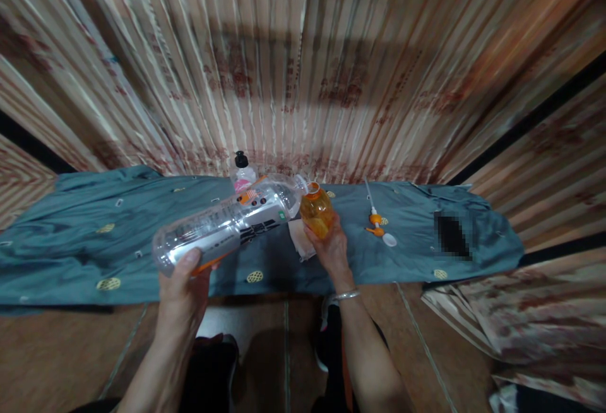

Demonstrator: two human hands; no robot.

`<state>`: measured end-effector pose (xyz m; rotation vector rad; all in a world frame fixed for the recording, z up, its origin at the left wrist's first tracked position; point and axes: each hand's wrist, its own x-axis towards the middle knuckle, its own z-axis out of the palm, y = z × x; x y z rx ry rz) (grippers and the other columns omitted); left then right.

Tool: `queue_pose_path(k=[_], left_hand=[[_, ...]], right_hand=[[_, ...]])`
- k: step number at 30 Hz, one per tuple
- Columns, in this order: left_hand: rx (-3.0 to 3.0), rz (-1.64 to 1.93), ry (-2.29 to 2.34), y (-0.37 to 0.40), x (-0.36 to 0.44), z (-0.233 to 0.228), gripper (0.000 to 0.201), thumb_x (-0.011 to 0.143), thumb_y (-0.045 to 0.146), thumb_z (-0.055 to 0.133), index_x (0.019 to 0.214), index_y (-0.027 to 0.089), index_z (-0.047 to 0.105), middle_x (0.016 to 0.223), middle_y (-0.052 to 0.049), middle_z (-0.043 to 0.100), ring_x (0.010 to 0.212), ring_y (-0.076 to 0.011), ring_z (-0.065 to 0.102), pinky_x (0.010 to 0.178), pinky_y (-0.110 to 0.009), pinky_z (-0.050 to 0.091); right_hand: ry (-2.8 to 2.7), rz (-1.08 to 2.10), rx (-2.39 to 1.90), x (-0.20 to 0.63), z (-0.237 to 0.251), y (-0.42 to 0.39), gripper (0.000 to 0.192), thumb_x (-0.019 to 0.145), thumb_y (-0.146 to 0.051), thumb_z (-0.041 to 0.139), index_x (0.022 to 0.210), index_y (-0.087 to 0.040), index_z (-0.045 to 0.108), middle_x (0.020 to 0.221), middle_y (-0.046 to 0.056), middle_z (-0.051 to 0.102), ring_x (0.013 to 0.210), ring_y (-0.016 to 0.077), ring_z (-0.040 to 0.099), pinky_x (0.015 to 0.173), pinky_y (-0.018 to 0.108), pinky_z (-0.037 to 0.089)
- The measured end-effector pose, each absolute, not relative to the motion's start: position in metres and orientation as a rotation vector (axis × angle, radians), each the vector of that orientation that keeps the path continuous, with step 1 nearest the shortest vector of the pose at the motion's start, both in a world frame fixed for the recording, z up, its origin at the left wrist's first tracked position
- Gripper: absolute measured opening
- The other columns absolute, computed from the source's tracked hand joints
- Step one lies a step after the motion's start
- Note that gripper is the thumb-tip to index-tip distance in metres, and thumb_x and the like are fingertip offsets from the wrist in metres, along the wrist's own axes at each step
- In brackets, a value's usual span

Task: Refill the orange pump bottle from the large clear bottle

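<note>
My left hand (187, 280) grips a large clear plastic bottle (227, 227) with a silver and orange label near its base. The bottle is tilted, its uncapped neck pointing right. Its mouth meets or nearly meets the open mouth of a small orange see-through bottle (318, 212). Around the lower part of that small bottle my right hand (330, 247) is closed, leaning it slightly left. Some liquid seems to be in the orange bottle, but its level is hard to tell. To the right lies an orange pump top (375, 225) with a white tube, beside a white round cap (389, 240).
A teal patterned cloth (255, 255) covers the low surface. Behind the large bottle stands a clear bottle with a black cap (241, 163). A pale folded cloth (302, 240) lies under the hands. A dark blurred object (452, 236) is at right. Pleated curtains (284, 72) hang behind.
</note>
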<state>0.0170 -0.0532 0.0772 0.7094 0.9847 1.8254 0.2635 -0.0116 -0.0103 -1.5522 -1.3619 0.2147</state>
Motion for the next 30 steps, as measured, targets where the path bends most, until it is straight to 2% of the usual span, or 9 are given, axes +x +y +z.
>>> queue_pose_path(k=[12,17,25,30], left_hand=[[0.707,1.844,1.009,-0.05,0.012,0.072,0.05,0.048,0.037,0.092,0.092,0.022,0.073,0.09,-0.002,0.074,0.068,-0.0141,0.06,0.052,-0.02,0.052],[0.713,1.853,1.001,-0.052,0.013,0.075,0.05,0.048,0.037,0.092,0.092,0.022,0.073,0.09,-0.001,0.074,0.065,-0.013,0.059,0.049,-0.019,0.051],[0.697,1.838,1.011,-0.051,0.014,0.075,0.055,0.047,0.037,0.092,0.097,0.024,0.072,0.088,0.0,0.074,0.069,-0.0129,0.06,0.058,-0.02,0.055],[0.702,1.846,1.02,-0.05,0.012,0.073,0.061,0.046,0.038,0.092,0.101,0.023,0.071,0.09,-0.001,0.074,0.067,-0.0129,0.06,0.053,-0.019,0.052]], right_hand=[[-1.373,0.228,-1.502,0.265,-0.016,-0.015,0.056,0.082,-0.035,0.071,0.131,-0.015,0.05,0.12,0.014,0.069,0.112,0.0292,0.067,0.096,0.045,0.056],[-1.372,0.175,-1.539,0.266,-0.015,-0.012,0.063,0.081,-0.035,0.073,0.134,-0.014,0.048,0.122,0.017,0.069,0.114,0.0309,0.067,0.096,0.047,0.056],[-1.403,0.115,-1.5,0.272,-0.014,-0.005,0.058,0.085,-0.038,0.069,0.134,-0.014,0.048,0.126,0.019,0.067,0.116,0.0313,0.066,0.098,0.048,0.055],[-1.389,0.125,-1.504,0.273,-0.021,-0.001,0.061,0.084,-0.038,0.07,0.136,-0.018,0.047,0.127,0.017,0.067,0.116,0.032,0.066,0.097,0.052,0.055]])
